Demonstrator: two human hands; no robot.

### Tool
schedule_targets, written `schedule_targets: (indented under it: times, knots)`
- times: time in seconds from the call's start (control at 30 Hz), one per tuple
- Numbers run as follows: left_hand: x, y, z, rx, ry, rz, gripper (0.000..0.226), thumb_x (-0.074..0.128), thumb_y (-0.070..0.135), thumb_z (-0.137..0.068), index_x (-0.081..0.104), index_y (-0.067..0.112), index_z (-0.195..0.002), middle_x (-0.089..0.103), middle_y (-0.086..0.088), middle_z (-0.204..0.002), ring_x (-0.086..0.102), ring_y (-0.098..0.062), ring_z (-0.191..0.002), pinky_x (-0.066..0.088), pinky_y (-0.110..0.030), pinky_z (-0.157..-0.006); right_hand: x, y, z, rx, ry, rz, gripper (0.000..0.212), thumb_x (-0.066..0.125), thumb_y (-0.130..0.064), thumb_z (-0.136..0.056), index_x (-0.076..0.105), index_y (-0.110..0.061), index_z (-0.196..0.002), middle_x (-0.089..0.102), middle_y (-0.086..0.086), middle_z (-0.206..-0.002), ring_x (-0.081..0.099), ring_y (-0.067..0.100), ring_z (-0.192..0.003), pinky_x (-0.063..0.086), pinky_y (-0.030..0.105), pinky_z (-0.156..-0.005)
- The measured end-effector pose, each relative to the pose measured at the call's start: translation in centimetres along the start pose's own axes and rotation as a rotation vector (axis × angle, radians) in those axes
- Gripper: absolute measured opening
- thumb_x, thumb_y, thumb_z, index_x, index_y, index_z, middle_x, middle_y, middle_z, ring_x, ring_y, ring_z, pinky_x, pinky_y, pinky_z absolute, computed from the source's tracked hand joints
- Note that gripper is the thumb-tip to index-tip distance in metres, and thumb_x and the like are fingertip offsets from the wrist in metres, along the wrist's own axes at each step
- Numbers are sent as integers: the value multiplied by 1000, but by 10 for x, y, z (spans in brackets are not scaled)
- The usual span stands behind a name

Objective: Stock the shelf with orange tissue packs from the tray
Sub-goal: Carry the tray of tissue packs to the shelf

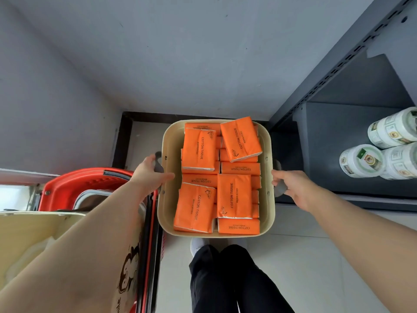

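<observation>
While the tray (168, 143) hangs above the floor, the left hand (150, 175) grips its grey handle (158, 165) at nine o'clock and the right hand (291, 186) grips the matching handle (281, 189) at three o'clock. The orange tissue packs (198, 152) all lie inside, loosely piled. The shelf (338, 136), bearing white jars (363, 160), stands at three o'clock. A tilt while carrying could slide the top packs over the rim, and a leftward swing could knock the red basket (74, 184).
</observation>
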State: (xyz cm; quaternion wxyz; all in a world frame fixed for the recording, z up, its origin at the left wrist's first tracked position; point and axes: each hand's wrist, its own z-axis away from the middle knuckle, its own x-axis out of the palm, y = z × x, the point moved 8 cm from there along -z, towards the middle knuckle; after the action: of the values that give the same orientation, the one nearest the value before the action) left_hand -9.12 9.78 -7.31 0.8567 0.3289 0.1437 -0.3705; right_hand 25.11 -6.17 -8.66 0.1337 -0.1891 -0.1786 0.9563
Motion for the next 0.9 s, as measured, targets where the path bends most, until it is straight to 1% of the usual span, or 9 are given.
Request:
schedule_targets:
  times: [0.07,0.2,0.3,0.47,0.53,0.63,0.73,0.8,0.9]
  knots:
    - [3,0,-4,-20,-1,22,89,79,25,-74,27,19,-146,55,-6,-126,57,-27,-112,48,-46,-97,0,1,-5,19,-38,61,20,66,-24,-87,59,-10,-77,61,11,-93,57,25,-103,37,42,-104]
    - [6,-4,-7,-105,68,162,76,78,30,-75,41,11,-139,59,-8,-122,58,-26,-104,46,-46,-97,2,10,-11,80,-127,68,16,68,-23,-87,57,-14,-79,50,7,-78,52,21,-87,34,44,-106]
    - [7,-5,-7,-95,65,211,70,79,31,-73,49,11,-133,64,-14,-114,62,-30,-98,50,-47,-92,1,10,-15,27,-112,89,33,69,-25,-85,62,-11,-114,59,10,-93,52,19,-87,36,45,-105]
    - [6,-7,14,-87,83,243,70,80,27,-72,50,11,-134,63,-17,-116,62,-36,-104,52,-50,-91,-2,0,0,-78,-44,166,68,67,-21,-86,33,-11,-144,56,11,-123,54,22,-108,35,39,-100]
    - [4,-7,29,-92,106,260,66,80,25,-72,52,10,-131,65,-16,-111,64,-34,-98,54,-46,-86,-8,0,8,-23,-14,207,53,65,-16,-85,45,-6,-133,60,13,-102,53,26,-109,37,41,-98]
    - [0,-4,56,-97,125,293,57,77,19,-75,56,9,-127,66,-13,-101,60,-21,-80,53,-35,-74,-25,3,28,76,-27,189,6,64,-7,-84,58,-6,-82,57,12,-83,54,26,-101,39,42,-99]
    - [-2,-1,84,-119,125,310,60,76,14,-76,53,9,-131,64,-14,-103,59,-20,-82,51,-38,-82,-40,9,48,46,-61,223,22,63,1,-76,50,-10,-62,56,10,-90,48,24,-102,38,39,-95]
    - [-2,-1,104,-130,135,304,63,76,13,-77,50,9,-134,63,-13,-108,60,-23,-90,50,-41,-88,-43,15,66,-5,-102,266,22,63,0,-68,56,-18,-79,55,8,-87,51,25,-98,39,38,-90]
    - [-3,-3,130,-134,148,291,65,78,15,-75,50,11,-134,63,-13,-112,62,-28,-97,51,-45,-92,-53,34,89,-39,-91,349,54,66,0,-69,54,-21,-118,57,9,-97,55,26,-96,43,35,-82]
